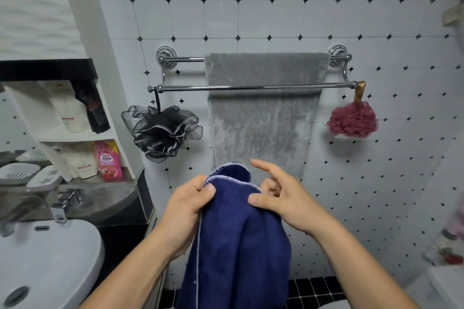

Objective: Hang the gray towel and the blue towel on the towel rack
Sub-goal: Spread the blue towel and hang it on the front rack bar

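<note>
A chrome double-bar towel rack (185, 88) is fixed to the tiled wall. The gray towel (263, 118) hangs over its rear bar, draped down behind the front bar. Below it I hold the blue towel (238, 241), bunched and hanging down, its pale stitched edge at the top. My left hand (187, 204) pinches the towel's upper left edge. My right hand (278, 195) grips the upper right part with the thumb, the index finger stretched out over the top. Both hands are below the rack, in front of the gray towel's lower end.
A black bath sponge (163, 130) hangs from the front bar's left end, a dark red one (351, 121) from its right end. A white sink (47, 256) with a faucet (60, 208) sits at lower left. Shelves with bottles (82, 118) stand at left.
</note>
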Tool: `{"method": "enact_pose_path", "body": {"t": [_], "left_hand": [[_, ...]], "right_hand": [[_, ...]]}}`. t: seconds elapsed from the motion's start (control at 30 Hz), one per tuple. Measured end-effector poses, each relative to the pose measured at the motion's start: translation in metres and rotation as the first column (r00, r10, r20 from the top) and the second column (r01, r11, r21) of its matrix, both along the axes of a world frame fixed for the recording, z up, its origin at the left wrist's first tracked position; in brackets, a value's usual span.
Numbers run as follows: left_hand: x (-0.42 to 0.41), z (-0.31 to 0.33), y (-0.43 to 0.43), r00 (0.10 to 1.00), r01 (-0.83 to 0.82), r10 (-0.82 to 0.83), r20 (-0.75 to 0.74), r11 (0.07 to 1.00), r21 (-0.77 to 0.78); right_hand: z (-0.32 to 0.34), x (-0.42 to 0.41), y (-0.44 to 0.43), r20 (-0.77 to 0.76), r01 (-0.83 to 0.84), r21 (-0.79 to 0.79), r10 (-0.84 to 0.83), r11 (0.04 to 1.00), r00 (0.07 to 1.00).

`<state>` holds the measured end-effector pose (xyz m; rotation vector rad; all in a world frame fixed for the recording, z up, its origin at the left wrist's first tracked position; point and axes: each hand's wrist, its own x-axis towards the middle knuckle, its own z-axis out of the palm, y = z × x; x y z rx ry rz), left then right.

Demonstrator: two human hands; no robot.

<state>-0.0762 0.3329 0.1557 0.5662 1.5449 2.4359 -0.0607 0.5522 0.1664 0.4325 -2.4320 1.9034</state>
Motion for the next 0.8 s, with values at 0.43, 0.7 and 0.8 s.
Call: {"method": "enact_pose_path", "body": {"t": [0.43,0.7,0.8], "left_hand": [[0.014,0.012,-0.011,0.752,-0.353,-0.145,-0.643,0.735,-0.579],[-0.001,0.038,-0.008,0.836,-0.22,-0.179,-0.518,0.756,-0.616],[-0.005,0.037,-0.005,0.851,-0.19,-0.188,-0.49,0.759,-0.623]], "right_hand": [[0.005,0.0,-0.025,-0.038,0.024,0.233,-0.015,0.972,0.999],[0.018,0.008,-0.019,-0.076,-0.102,0.406,0.145,0.908,0.987],[0.02,0.01,-0.012,-0.074,-0.102,0.346,0.135,0.933,0.988]]}}
